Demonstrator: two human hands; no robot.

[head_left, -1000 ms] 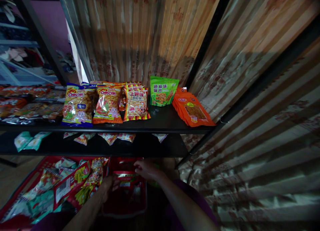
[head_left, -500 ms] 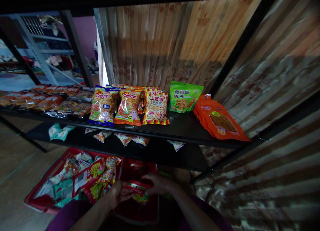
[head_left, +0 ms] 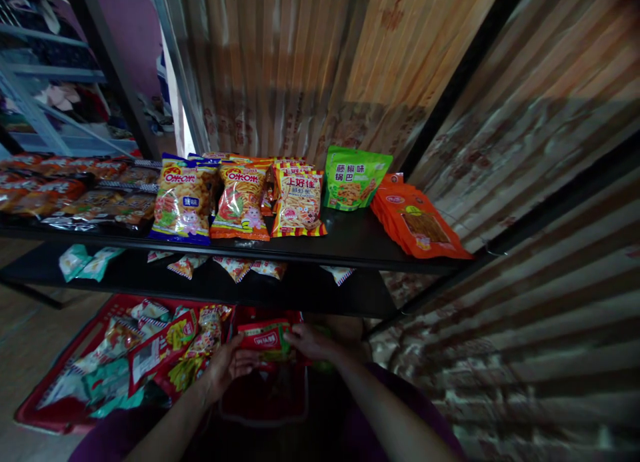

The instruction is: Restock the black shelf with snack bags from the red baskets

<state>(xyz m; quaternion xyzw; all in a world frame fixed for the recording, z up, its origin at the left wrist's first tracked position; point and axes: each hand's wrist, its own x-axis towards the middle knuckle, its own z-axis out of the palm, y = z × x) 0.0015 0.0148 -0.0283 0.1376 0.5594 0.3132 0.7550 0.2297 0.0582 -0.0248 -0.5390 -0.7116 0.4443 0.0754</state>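
A red and green snack bag (head_left: 266, 339) is held low in front of me, its printed face turned up. My left hand (head_left: 231, 367) has the bag's left edge between thumb and fingers. At the other end, my right hand (head_left: 309, 342) is closed on the right edge. Beneath the bag is a dark red basket (head_left: 265, 419), and its inside is mostly in shadow. To the left stands another red basket (head_left: 43, 399) heaped with snack bags, among them a red bag (head_left: 163, 349) with yellow pictures and several teal packets (head_left: 107, 385).
A black shelf (head_left: 345, 242) crosses ahead, bearing snack bags, a green pouch (head_left: 355, 179) and orange packets (head_left: 420, 222). Small packets lie on the lower shelf (head_left: 310, 292). A dark post and a patterned curtain (head_left: 550, 249) close off the right side.
The snack bag has been turned so that its red printed face shows more fully, with both hands still on it. The view has tipped down and shifted right, so the shelves appear further left.
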